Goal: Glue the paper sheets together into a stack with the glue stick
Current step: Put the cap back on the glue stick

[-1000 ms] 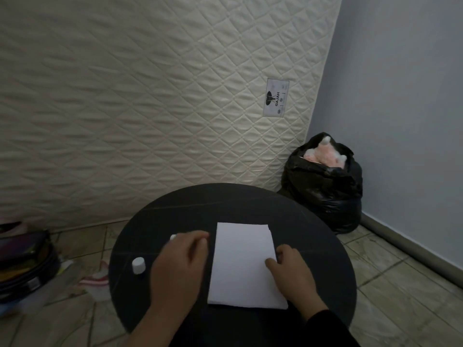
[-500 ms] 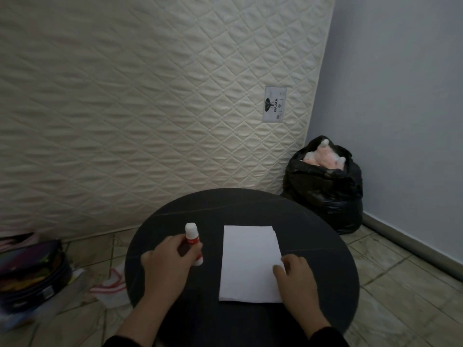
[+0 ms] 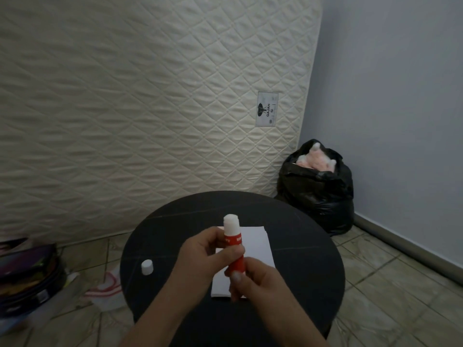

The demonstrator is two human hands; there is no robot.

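Early stage by the look of it: glue stick [image 3: 233, 242] uncapped, cap [image 3: 146, 266] standing on the round table [image 3: 300, 246] to the left, paper sheets [image 3: 255, 249] lying flat, no glue visibly applied. Left hand [image 3: 200, 259] grips the stick's barrel, right hand [image 3: 260, 279] pinches its base, both held above the paper. Stick near upright, long axis vertical, white glue tip pointing up and slightly away.

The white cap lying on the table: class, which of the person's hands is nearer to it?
Left. The left hand holds the glue stick just right of the white cap; the right hand grips the stick's base, farther right.
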